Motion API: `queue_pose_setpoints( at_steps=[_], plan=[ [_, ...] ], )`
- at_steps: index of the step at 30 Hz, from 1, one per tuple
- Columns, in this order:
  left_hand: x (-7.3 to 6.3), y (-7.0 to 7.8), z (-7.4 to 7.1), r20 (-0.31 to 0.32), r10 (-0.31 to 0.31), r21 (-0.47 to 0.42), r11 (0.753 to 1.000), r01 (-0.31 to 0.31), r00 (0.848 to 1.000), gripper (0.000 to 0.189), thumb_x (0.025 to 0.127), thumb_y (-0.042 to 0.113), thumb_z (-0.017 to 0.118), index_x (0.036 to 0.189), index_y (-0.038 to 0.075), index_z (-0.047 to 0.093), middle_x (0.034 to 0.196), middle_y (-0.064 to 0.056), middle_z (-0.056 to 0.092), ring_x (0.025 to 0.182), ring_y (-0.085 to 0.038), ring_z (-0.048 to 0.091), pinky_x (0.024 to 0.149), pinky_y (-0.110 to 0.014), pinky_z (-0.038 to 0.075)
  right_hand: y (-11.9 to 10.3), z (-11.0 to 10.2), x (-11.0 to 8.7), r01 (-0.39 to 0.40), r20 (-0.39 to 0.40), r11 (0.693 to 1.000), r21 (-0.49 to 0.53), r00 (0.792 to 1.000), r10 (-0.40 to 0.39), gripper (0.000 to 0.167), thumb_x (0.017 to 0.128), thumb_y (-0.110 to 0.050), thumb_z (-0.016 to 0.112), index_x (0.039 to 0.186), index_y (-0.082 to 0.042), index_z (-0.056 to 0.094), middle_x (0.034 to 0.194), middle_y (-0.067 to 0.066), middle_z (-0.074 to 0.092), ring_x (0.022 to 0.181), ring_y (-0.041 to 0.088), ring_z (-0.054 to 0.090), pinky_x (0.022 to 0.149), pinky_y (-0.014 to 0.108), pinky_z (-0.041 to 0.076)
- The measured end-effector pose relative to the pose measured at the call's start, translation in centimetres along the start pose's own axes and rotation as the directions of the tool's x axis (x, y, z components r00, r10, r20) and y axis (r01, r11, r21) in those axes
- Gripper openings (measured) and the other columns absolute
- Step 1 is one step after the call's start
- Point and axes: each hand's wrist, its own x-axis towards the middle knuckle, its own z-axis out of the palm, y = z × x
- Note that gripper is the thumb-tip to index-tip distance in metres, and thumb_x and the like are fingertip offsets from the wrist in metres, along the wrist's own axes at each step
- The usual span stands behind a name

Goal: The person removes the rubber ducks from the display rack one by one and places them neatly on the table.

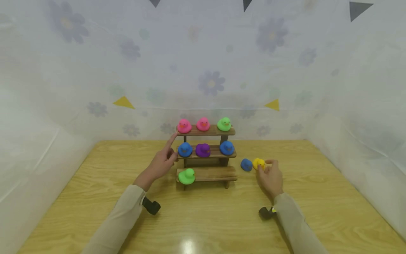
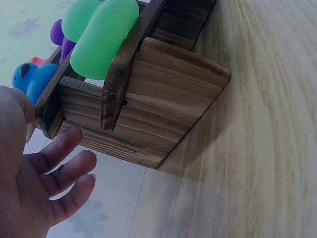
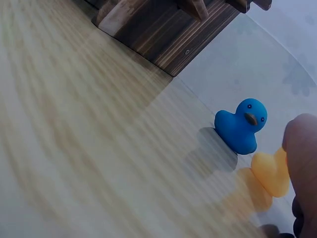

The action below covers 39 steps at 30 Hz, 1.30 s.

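A three-step wooden stand (image 1: 215, 173) holds several rubber ducks. At its left end is my left hand (image 1: 161, 163), index finger extended to the top step's edge and the other fingers loosely bent, holding nothing. Nearby on the middle step sits a blue duck (image 1: 185, 150); a green duck (image 1: 187, 176) sits on the bottom step. Right of the stand, my right hand (image 1: 271, 177) pinches a yellow rubber duck (image 1: 258, 163) between thumb and index finger, low at the table. Partly covered by a finger in the right wrist view, this duck is beside another blue duck (image 3: 241, 126).
Two pink ducks (image 1: 203, 124) and a green duck (image 1: 224, 124) line the top step. A purple duck (image 1: 203, 150) and a blue duck (image 1: 227, 148) share the middle step. Flowered white sheeting (image 1: 211, 83) encloses the wooden table (image 1: 215, 218) at the back and sides.
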Motion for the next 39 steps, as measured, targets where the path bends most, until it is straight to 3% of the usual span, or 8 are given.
queue_pose_setpoints(
  at_steps=[5, 11, 17, 23, 34, 39],
  plan=[
    [0.0, 0.1, 0.0, -0.001, 0.006, 0.001, 1.000, -0.006, 1.000, 0.070, 0.098, 0.009, 0.043, 0.156, 0.030, 0.010, 0.076, -0.005, 0.059, 0.064, -0.016, 0.051, 0.057, -0.030, 0.044, -0.6, 0.6, -0.6, 0.057, -0.101, 0.998, 0.026, 0.993, -0.054, 0.019, 0.093, -0.017, 0.057, 0.097, -0.001, 0.048, 0.062, 0.003, 0.046, 0.047, 0.008, 0.038, 0.042, 0.025, 0.032],
    [0.0, 0.0, 0.1, -0.004, 0.004, 0.006, 1.000, -0.004, 1.000, 0.070, 0.098, 0.010, 0.043, 0.156, 0.030, 0.009, 0.076, -0.008, 0.059, 0.064, -0.016, 0.051, 0.057, -0.030, 0.043, -1.5, 1.7, -1.4, 0.186, -0.150, 0.980, 0.067, 0.973, -0.174, 0.018, 0.089, -0.013, 0.063, 0.082, -0.007, 0.048, 0.057, 0.000, 0.041, 0.045, 0.006, 0.034, 0.041, 0.023, 0.029],
    [-0.2, -0.1, 0.2, 0.004, -0.001, 0.010, 1.000, 0.001, 1.000, 0.070, 0.099, 0.010, 0.042, 0.157, 0.028, 0.009, 0.078, -0.014, 0.060, 0.064, -0.016, 0.051, 0.058, -0.030, 0.044, -1.7, 2.2, -1.8, 0.272, -0.164, 0.959, 0.081, 0.953, -0.256, 0.017, 0.088, -0.010, 0.065, 0.079, -0.008, 0.051, 0.053, -0.002, 0.039, 0.042, 0.002, 0.030, 0.038, 0.022, 0.027],
    [-0.1, 0.0, 0.1, 0.002, -0.007, 0.007, 1.000, 0.007, 1.000, 0.070, 0.099, 0.010, 0.042, 0.156, 0.031, 0.008, 0.075, -0.005, 0.058, 0.063, -0.016, 0.050, 0.058, -0.031, 0.043, -2.0, 2.4, -1.7, 0.328, -0.182, 0.938, 0.109, 0.935, -0.306, 0.013, 0.086, -0.007, 0.066, 0.080, -0.008, 0.054, 0.054, -0.003, 0.039, 0.043, 0.003, 0.033, 0.040, 0.023, 0.030],
    [0.0, -0.3, 0.2, -0.003, 0.011, 0.002, 1.000, -0.011, 1.000, 0.071, 0.098, 0.009, 0.042, 0.156, 0.032, 0.008, 0.074, -0.005, 0.058, 0.067, -0.022, 0.054, 0.058, -0.031, 0.044, -3.3, 3.0, -1.7, 0.520, -0.203, 0.843, 0.134, 0.848, -0.490, 0.019, 0.079, 0.006, 0.068, 0.092, 0.003, 0.055, 0.049, -0.009, 0.035, 0.042, -0.008, 0.025, 0.037, 0.017, 0.027],
    [0.0, -0.3, 0.2, -0.006, 0.014, 0.008, 1.000, -0.014, 1.000, 0.071, 0.097, 0.008, 0.042, 0.156, 0.031, 0.009, 0.074, -0.005, 0.057, 0.066, -0.021, 0.054, 0.058, -0.030, 0.044, -4.0, 3.3, -1.9, 0.537, -0.201, 0.821, 0.194, 0.841, -0.502, 0.018, 0.080, 0.009, 0.067, 0.094, 0.004, 0.056, 0.050, -0.008, 0.034, 0.043, -0.009, 0.024, 0.037, 0.017, 0.026]
  ],
)
